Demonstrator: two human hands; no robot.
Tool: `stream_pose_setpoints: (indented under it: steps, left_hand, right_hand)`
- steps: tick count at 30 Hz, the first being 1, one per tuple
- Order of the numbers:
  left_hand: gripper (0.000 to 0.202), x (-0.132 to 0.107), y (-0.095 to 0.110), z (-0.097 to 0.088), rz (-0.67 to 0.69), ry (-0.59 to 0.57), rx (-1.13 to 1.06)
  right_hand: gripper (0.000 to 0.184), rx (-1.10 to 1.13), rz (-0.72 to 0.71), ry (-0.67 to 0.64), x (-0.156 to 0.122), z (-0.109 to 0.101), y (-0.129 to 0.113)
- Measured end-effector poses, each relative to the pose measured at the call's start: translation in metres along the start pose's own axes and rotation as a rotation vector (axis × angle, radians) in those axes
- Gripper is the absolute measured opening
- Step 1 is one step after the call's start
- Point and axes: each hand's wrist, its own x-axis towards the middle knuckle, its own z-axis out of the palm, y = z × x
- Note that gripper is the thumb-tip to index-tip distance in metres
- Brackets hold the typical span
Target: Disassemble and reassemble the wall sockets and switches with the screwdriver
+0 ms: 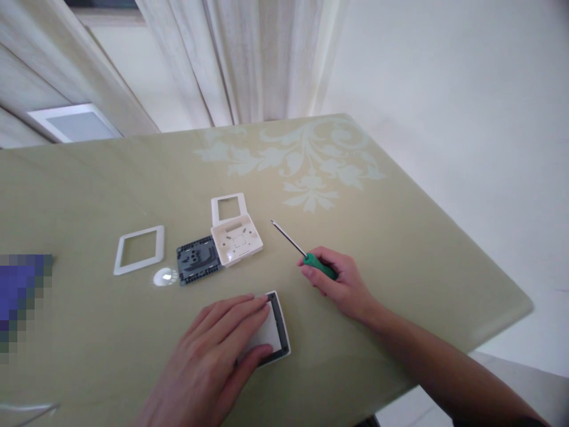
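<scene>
My right hand [342, 284] is closed round the green handle of a screwdriver [291, 238], its metal shaft pointing up and left above the table. My left hand [217, 350] lies over a wall switch [279, 329] with a white panel, dark grey border and white box edge, gripping it between thumb and fingers. The hand hides its left part. Beyond it, a white back box [237, 239] with its hollow side up overlaps a dark grey mounting plate [198, 261]. A white cover frame [221, 204] touches the box's far edge.
Another white frame [140, 250] lies farther left on the green patterned table [355, 207]. A blurred blue thing [22, 290] is at the left edge. Behind the table hang pale curtains [258, 59], and the table's right edge drops off near a white wall.
</scene>
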Motion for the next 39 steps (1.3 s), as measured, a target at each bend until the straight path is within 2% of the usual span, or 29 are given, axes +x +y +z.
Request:
stream_pose_setpoints:
  steps: [4,12,28,37,39]
  left_hand:
    - [0.050,-0.006,-0.012,0.009,-0.187,0.008,-0.138]
    - [0.045,-0.004,-0.014,0.014,-0.372,-0.050,-0.377]
    - [0.045,-0.003,-0.014,0.016,-0.377,-0.039,-0.425]
    - [0.045,-0.004,-0.015,0.016,-0.410,-0.096,-0.451]
    - [0.041,-0.002,-0.016,0.014,-0.425,-0.120,-0.486]
  right_hand:
    - [0.029,0.007,0.007,-0.002,-0.001,0.000,-0.001]
    - [0.029,0.020,0.020,-0.002,0.000,0.000,0.004]
    - [0.034,0.001,0.027,0.019,0.001,-0.001,0.005]
    - [0.035,-0.001,0.006,0.043,0.002,-0.002,0.005]
    - [0.035,-0.005,0.005,0.047,0.002,-0.002,0.004]
